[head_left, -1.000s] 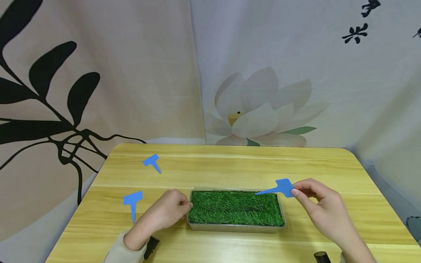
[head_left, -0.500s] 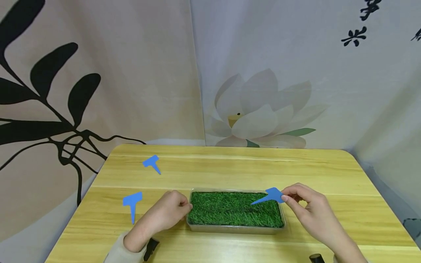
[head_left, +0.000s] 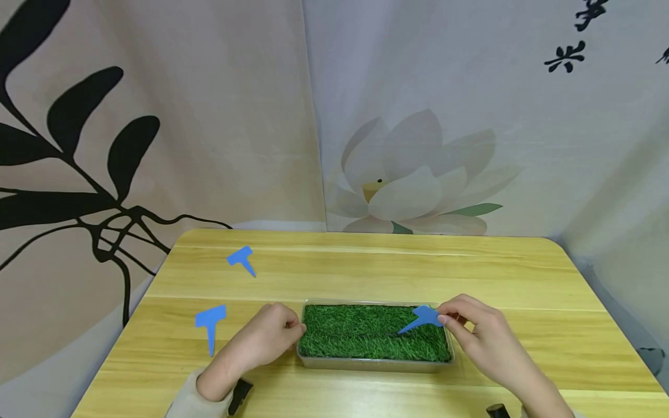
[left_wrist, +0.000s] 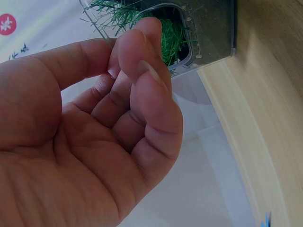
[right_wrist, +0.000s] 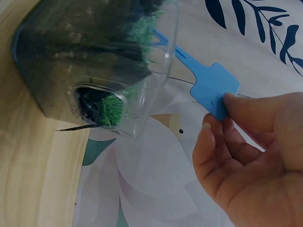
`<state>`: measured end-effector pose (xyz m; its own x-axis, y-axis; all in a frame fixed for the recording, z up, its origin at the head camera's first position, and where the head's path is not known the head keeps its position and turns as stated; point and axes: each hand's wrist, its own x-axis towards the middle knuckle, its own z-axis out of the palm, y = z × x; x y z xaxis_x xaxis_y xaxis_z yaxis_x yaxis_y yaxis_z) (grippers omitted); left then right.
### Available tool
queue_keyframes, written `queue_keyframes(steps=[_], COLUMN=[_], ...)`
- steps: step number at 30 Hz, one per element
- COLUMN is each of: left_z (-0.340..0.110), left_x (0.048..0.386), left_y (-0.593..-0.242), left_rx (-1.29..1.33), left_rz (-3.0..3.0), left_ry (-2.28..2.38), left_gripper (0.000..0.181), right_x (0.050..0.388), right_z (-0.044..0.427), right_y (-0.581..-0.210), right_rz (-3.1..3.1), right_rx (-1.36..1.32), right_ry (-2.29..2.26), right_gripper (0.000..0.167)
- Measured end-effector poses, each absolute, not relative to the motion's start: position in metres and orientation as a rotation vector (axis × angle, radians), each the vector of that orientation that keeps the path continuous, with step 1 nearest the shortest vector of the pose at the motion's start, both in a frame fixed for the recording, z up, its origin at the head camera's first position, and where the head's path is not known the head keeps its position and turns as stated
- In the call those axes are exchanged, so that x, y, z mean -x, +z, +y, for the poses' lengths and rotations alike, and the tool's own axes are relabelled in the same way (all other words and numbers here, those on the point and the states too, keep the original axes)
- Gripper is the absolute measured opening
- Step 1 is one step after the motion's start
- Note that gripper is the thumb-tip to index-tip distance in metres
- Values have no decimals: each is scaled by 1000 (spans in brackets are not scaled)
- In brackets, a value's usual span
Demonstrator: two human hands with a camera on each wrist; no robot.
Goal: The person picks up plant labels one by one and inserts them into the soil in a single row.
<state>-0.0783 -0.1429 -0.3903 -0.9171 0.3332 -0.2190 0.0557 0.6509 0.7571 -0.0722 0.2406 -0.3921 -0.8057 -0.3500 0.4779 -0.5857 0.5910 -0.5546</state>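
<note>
A clear plastic box (head_left: pixel 376 366) of green artificial grass (head_left: pixel 350 325) stands on the table. My left hand (head_left: pixel 269 334) is at the box's left end; in the left wrist view its curled thumb and fingers (left_wrist: pixel 147 90) meet at the rim, partly hiding the contact. My right hand (head_left: pixel 483 334) pinches a blue T-shaped plant label (head_left: pixel 424 317) by its wide head, over the right part of the grass. The label's pointed stem slants down to the left, its tip at the grass; whether it has entered cannot be told.
Two more blue plant labels, a nearer one (head_left: pixel 211 319) and a farther one (head_left: pixel 241 258), lie flat on the wooden table (head_left: pixel 366 267) left of the box. Behind the table hangs a printed cloth (head_left: pixel 251 116) with leaves and a lotus.
My right hand has moved left and slightly down, bringing the plant label from above the box's right end to the grass. My left hand has stayed at the box's left end.
</note>
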Motion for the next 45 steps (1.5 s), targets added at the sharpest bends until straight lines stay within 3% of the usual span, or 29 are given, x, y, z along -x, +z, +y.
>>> queue_keyframes(steps=[27, 34, 40, 45], left_z=[-144, -144, -144, -144], left_x=[79, 79, 80, 79], left_y=[-393, -393, -393, -394], left_rx=[-320, -306, -303, -305], left_rz=[2544, 2546, 2544, 2546], left_ry=[1145, 1131, 1129, 1133], left_gripper=[43, 41, 41, 41], right_x=[78, 79, 79, 79], right_z=[244, 247, 245, 244], right_y=[-397, -399, -398, -398], right_rz=[-2464, -2438, -2436, -2433], right_rx=[-884, -929, -923, -931], right_ry=[930, 896, 818, 764], right_gripper=[38, 28, 41, 41])
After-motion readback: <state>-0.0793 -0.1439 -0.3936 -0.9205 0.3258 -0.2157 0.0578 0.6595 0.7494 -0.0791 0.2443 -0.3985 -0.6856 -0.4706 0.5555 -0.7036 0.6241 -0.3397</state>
